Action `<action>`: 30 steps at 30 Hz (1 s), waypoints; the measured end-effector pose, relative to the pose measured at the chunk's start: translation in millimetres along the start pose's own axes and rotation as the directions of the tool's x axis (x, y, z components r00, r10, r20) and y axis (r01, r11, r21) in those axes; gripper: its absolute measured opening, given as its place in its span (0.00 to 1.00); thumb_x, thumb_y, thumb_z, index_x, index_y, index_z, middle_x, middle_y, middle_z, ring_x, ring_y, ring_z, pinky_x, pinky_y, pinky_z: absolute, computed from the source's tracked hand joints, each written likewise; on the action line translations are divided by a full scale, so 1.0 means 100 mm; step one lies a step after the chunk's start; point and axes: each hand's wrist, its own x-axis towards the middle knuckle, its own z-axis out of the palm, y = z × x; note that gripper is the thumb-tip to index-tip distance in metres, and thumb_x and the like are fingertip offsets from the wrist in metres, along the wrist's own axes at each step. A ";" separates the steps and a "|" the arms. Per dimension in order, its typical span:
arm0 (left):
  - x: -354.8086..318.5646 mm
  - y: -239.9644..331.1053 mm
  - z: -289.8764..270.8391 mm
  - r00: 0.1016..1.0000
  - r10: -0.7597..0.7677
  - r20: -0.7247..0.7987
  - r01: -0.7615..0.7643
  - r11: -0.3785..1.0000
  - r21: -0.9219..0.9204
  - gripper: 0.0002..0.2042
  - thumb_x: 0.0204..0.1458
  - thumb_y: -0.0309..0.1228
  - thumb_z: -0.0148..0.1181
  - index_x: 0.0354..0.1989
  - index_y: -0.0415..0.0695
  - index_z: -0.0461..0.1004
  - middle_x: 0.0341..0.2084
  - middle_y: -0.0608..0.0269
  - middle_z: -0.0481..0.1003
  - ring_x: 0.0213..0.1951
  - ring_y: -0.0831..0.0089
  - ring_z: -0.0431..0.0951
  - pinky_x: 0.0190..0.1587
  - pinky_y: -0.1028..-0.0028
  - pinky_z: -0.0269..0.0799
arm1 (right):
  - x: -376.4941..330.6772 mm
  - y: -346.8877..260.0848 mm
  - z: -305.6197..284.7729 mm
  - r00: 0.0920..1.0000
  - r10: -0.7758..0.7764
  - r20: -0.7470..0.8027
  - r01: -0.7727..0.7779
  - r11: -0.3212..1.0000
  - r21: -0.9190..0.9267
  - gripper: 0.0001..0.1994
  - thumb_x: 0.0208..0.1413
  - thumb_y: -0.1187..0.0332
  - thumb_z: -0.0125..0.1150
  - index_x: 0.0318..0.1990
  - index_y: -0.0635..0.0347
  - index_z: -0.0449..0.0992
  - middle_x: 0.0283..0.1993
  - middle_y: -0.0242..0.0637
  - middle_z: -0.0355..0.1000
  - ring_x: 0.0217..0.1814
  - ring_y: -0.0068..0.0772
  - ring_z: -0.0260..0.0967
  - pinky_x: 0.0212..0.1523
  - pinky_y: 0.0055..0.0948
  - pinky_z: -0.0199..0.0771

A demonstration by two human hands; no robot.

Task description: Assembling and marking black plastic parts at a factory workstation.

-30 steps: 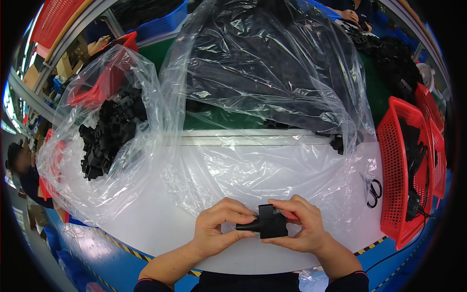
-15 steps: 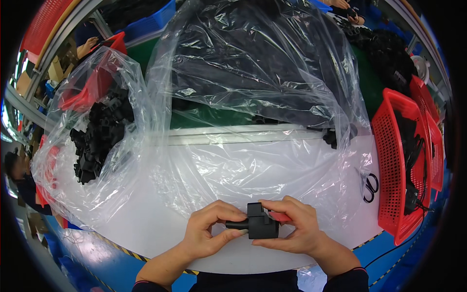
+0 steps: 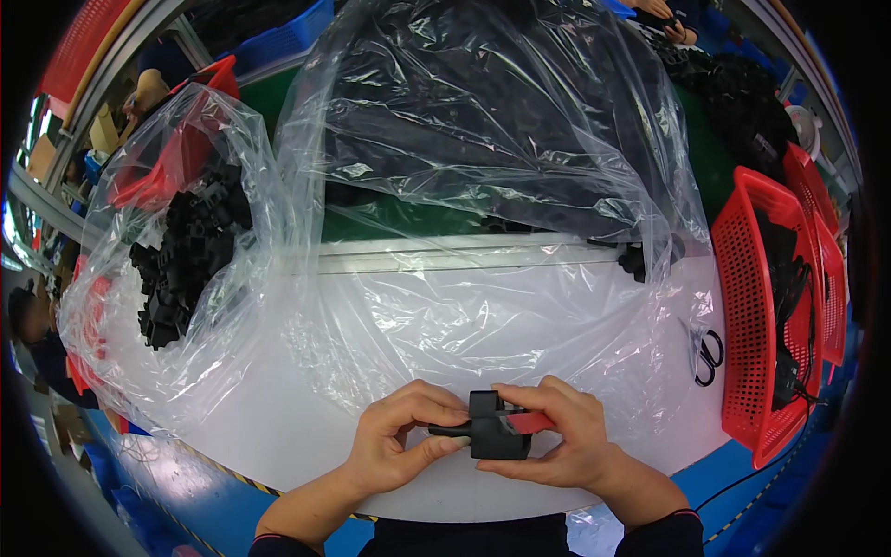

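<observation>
A black plastic part (image 3: 499, 444) with a blocky body is held between my hands above the near edge of the white table. My left hand (image 3: 402, 438) pinches the narrow black piece at its left side between thumb and fingers. Around the body's right side, my right hand (image 3: 566, 432) is closed, fingers along the top edge and thumb below. A red strip (image 3: 529, 422) lies across the part by my right fingers; what it is made of I cannot tell.
A clear plastic bag (image 3: 501, 195) covers the table's middle and back. Another clear bag (image 3: 190, 260) holds many black parts at left. Black-handled scissors (image 3: 708, 358) lie beside a red basket (image 3: 747, 306) with black cables. Other people's hands show at the far edges.
The black part has turned slightly in my hands. More of the red strip shows now, lying across its top. My hands keep almost the same place.
</observation>
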 end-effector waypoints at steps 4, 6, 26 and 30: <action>-0.01 -0.01 0.01 1.000 -0.017 0.000 0.017 0.999 -0.049 0.09 0.44 0.19 0.60 0.35 0.37 0.72 0.38 0.55 0.70 0.42 0.70 0.72 0.41 0.75 0.70 | -0.01 0.01 0.01 0.999 -0.040 -0.015 0.040 0.999 -0.028 0.30 0.33 0.64 0.73 0.46 0.63 0.69 0.25 0.32 0.65 0.20 0.21 0.65 0.17 0.18 0.65; -0.01 -0.02 0.02 1.000 -0.006 -0.004 0.006 0.997 -0.082 0.09 0.44 0.19 0.60 0.36 0.36 0.72 0.39 0.54 0.69 0.42 0.70 0.71 0.42 0.75 0.70 | -0.02 0.00 0.01 0.999 -0.046 -0.017 0.045 0.998 -0.054 0.30 0.33 0.64 0.73 0.46 0.63 0.69 0.24 0.32 0.65 0.20 0.21 0.64 0.16 0.18 0.64; 0.06 -0.22 0.04 0.925 -0.325 0.198 0.353 0.536 -0.767 0.12 0.52 0.29 0.54 0.44 0.46 0.63 0.47 0.58 0.65 0.51 0.68 0.66 0.52 0.64 0.65 | -0.04 -0.06 -0.03 0.994 -0.048 -0.101 0.056 0.996 0.074 0.30 0.34 0.63 0.73 0.48 0.59 0.70 0.33 0.34 0.65 0.30 0.24 0.65 0.27 0.19 0.68; 0.08 -0.22 0.06 0.948 -0.247 0.201 0.305 0.519 -0.799 0.12 0.51 0.28 0.54 0.43 0.49 0.63 0.49 0.55 0.63 0.57 0.57 0.59 0.56 0.57 0.61 | -0.06 -0.08 0.00 0.999 0.037 -0.017 -0.033 0.982 0.185 0.27 0.36 0.65 0.72 0.48 0.58 0.70 0.35 0.35 0.65 0.32 0.27 0.66 0.30 0.21 0.70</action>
